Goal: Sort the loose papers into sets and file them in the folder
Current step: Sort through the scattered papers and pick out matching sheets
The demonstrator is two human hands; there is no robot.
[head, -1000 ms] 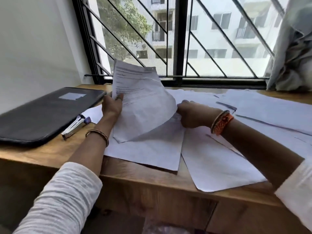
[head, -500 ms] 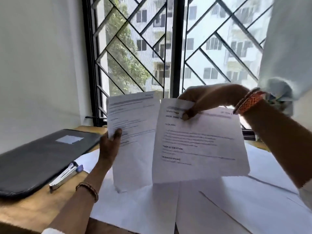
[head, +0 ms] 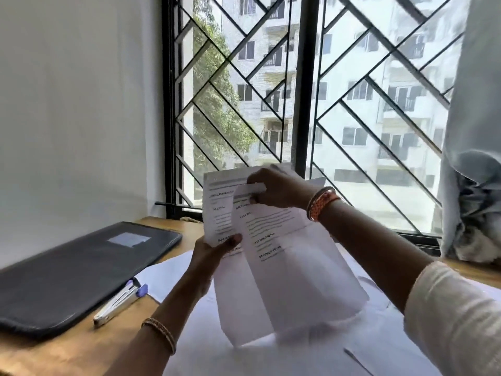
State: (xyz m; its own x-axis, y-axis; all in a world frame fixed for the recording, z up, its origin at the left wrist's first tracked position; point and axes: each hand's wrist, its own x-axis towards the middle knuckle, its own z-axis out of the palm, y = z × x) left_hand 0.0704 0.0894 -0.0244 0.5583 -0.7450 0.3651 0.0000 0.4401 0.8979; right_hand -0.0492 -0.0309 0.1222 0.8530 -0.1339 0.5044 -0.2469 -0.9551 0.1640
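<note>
I hold two printed sheets upright above the table. My left hand (head: 212, 252) grips the rear sheet (head: 217, 213) at its left edge, thumb across the print. My right hand (head: 276, 189) pinches the top of the front sheet (head: 295, 267), which overlaps the rear one and hangs down to the right. More loose papers (head: 311, 356) lie spread flat on the wooden table (head: 67, 356) below. The dark grey folder (head: 73, 272) lies closed at the left.
A stapler (head: 119, 303) lies between the folder and the papers. A barred window (head: 298, 104) fills the back, a white wall stands at the left, and a pale curtain (head: 471, 158) hangs at the right over the sill.
My right hand has brought its sheet leftward, from beside the left-hand sheet to overlapping in front of it. The view has tilted slightly downward.
</note>
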